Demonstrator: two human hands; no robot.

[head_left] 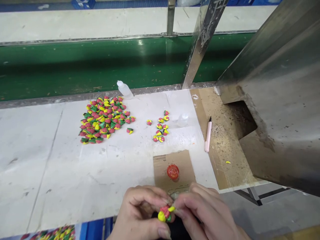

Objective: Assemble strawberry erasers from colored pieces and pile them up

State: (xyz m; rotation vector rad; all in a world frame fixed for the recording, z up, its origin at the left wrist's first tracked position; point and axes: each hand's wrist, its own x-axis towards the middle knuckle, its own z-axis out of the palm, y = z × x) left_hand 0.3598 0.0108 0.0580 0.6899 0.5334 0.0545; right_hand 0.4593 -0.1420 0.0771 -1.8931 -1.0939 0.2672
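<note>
- I am watching my left grip (141, 210) and my right grip (202, 213) pinching a small red, yellow and green moulded piece (165, 215) between their fingertips; both grips are narrow, closing on it from either side, just past the near edge of the counter.
- A dark object (177, 230) is showing beneath the hands; I cannot tell what it is.
- A square of brown cardboard (162, 170) is lying on the white counter (50, 166) just ahead of the hands, carrying a small round red cap (173, 172).
- A large heap of matching red, yellow and green pieces (105, 118) is sitting on the counter to the left, with a small scattered group of matching pieces (160, 128) lying to its right.
- A translucent white plastic squeeze bottle (124, 90) is lying at the counter's far edge, behind the heap.
- A small clear plastic object (183, 120) is resting just beside the scattered group.
- A pink craft knife (208, 136) is lying along a stained brown cardboard sheet (225, 156), which is carrying a yellow crumb (228, 162) and running up to a scuffed steel housing (280, 100) on the right.
</note>
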